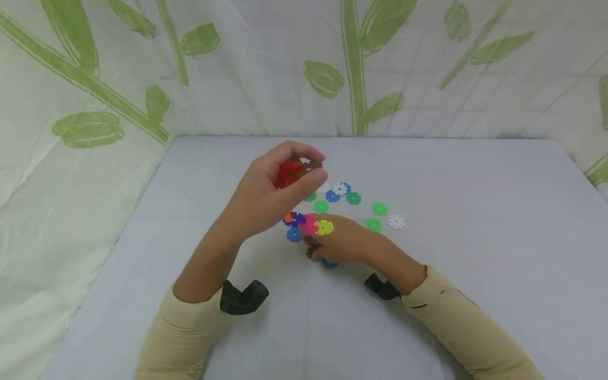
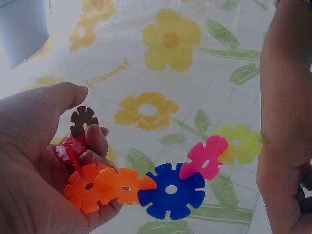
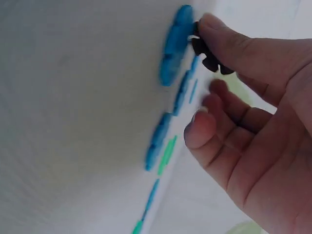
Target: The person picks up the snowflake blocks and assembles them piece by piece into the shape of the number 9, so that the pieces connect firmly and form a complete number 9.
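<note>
My left hand (image 1: pixel 273 192) is raised over the table, its fingers curled round one end of a chain of slotted plastic discs. Red discs (image 2: pixel 70 148) lie inside the hand, with a brown disc (image 2: pixel 84 120) beside the fingertips. Outward from there, orange discs (image 2: pixel 87 187), a dark blue disc (image 2: pixel 171 190), a pink disc (image 2: pixel 204 157) and a yellow disc (image 2: pixel 240 144) hang in a row. Lower and to the right, my right hand (image 1: pixel 344 240) pinches a dark brown disc (image 3: pixel 209 56) close to the tabletop; its index fingertip is hidden behind the thumb.
Loose green discs (image 1: pixel 379 209), blue discs (image 1: pixel 332 196) and white discs (image 1: pixel 396 221) lie flat on the pale table (image 1: pixel 475 221), mostly beyond the right hand. A blue disc (image 1: pixel 329 263) sits just under that hand. A leaf-printed curtain (image 1: pixel 266 68) stands behind the table.
</note>
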### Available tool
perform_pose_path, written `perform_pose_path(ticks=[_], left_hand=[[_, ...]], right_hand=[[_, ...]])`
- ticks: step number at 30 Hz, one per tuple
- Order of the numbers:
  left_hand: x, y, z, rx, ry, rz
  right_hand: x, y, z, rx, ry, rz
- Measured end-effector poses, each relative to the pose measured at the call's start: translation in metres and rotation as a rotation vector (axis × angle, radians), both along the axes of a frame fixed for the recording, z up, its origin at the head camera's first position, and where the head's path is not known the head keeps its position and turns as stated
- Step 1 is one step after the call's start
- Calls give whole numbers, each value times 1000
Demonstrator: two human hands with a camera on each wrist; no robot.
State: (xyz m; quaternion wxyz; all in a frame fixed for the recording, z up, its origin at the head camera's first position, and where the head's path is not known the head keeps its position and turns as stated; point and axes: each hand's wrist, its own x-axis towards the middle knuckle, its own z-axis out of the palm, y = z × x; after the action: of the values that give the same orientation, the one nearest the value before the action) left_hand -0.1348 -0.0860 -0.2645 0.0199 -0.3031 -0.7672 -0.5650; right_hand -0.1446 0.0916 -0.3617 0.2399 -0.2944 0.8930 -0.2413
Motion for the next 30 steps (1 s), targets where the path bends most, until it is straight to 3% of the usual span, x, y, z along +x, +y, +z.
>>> perform_pose_path(ticks=[3, 7, 12, 17, 22, 30], left_hand=[[-1, -2, 0, -47, -48, -15], [-2, -4, 1, -112, -82, -54], [-3, -6, 1, -163, -47, -88], [-5, -6, -2, -192, 26, -107], [-5, -4, -2, -174, 130, -85], [-3, -4, 0, -159, 186, -74]], right_hand=[[-3, 4, 6, -34, 61, 13], [-12, 17, 21, -176, 221, 15], [-19, 40, 43, -383, 412, -5], [-14, 57, 65, -546, 616, -36], [-5, 59, 77, -668, 672, -76], [3, 55, 84, -650, 762, -26]])
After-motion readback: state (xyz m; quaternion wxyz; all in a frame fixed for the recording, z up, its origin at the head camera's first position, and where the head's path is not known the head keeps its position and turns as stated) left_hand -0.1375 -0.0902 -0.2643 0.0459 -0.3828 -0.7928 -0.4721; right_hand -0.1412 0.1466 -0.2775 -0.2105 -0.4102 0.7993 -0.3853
